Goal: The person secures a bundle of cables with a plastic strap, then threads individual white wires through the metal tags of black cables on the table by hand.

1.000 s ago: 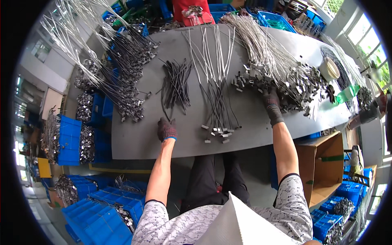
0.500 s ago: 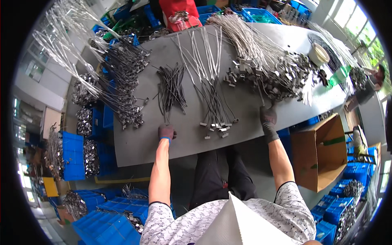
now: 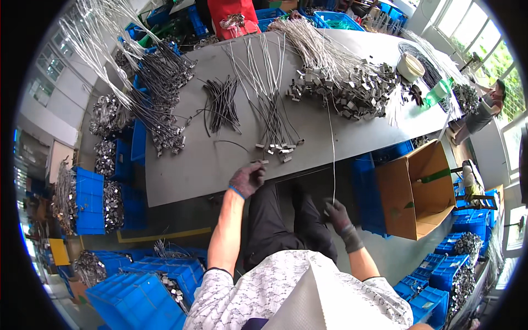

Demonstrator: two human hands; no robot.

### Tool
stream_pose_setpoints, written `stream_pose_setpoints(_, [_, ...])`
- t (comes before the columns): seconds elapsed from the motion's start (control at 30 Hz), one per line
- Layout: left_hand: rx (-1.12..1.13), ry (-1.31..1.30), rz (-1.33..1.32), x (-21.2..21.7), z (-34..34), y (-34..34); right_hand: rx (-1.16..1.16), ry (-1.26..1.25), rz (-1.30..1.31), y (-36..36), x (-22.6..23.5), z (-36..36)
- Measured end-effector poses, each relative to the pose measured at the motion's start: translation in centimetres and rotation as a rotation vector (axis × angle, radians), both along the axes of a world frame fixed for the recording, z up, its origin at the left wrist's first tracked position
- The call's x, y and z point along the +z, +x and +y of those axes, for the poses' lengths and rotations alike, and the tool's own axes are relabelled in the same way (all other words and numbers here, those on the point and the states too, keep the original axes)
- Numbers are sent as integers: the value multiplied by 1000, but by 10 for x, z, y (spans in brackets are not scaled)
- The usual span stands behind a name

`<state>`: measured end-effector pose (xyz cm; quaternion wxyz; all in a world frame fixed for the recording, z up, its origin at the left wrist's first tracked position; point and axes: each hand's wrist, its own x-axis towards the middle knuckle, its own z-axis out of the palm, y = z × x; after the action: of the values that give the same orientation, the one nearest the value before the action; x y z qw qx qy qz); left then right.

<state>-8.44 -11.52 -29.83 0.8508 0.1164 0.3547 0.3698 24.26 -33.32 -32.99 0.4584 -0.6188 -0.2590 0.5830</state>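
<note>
My left hand (image 3: 248,179), in a dark glove with a blue cuff edge, is closed at the table's near edge. A short curved black tube (image 3: 234,143) trails from its fingers, though the exact contact is hard to see. Lower on the right, my gloved right hand (image 3: 338,215) pinches the end of a thin silver wire (image 3: 333,148). This wire stretches taut from the big pile of silver wires with metal clips (image 3: 352,91) toward me. Between the hands and the far side lie a bundle of black tubes (image 3: 222,107) and a fan of wires with black sleeves and clip ends (image 3: 275,118).
The grey table (image 3: 176,170) fills the middle. More wire bundles (image 3: 159,104) hang over its left side. Blue crates (image 3: 91,201) stand left and below; an open cardboard box (image 3: 415,192) sits right. A pale bowl (image 3: 411,67) and green bottle (image 3: 438,92) are far right.
My right hand has drawn back from the pile toward me, pulling the silver wire out long. My left hand has moved right from the black bundle, with one tube now apart from it.
</note>
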Motion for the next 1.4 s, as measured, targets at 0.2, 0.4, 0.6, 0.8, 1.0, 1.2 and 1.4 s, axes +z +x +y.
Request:
stream_pose_setpoints(0.2, [-194,-20,-167,-19,-9,141,682,-738,-989,90,-116,-235])
stream_pose_setpoints(0.4, [-329,247,321,-102,-41,241,651,-662,-1032,52,-72,-312])
stream_pose_setpoints(0.6, [91,157,203,-59,-82,285,789,-764,-738,52,-95,-385])
stream_pose_setpoints(0.8, [412,579,361,54,13,256,848,-758,-831,71,-93,-393])
stream_pose_setpoints(1.0, [580,903,563,93,59,215,664,-728,-918,88,-102,-383])
stream_pose_setpoints(1.2, [558,762,556,76,51,193,647,-742,-910,85,-98,-370])
stream_pose_setpoints(1.4, [600,902,671,86,39,188,678,-695,-903,68,-62,-349])
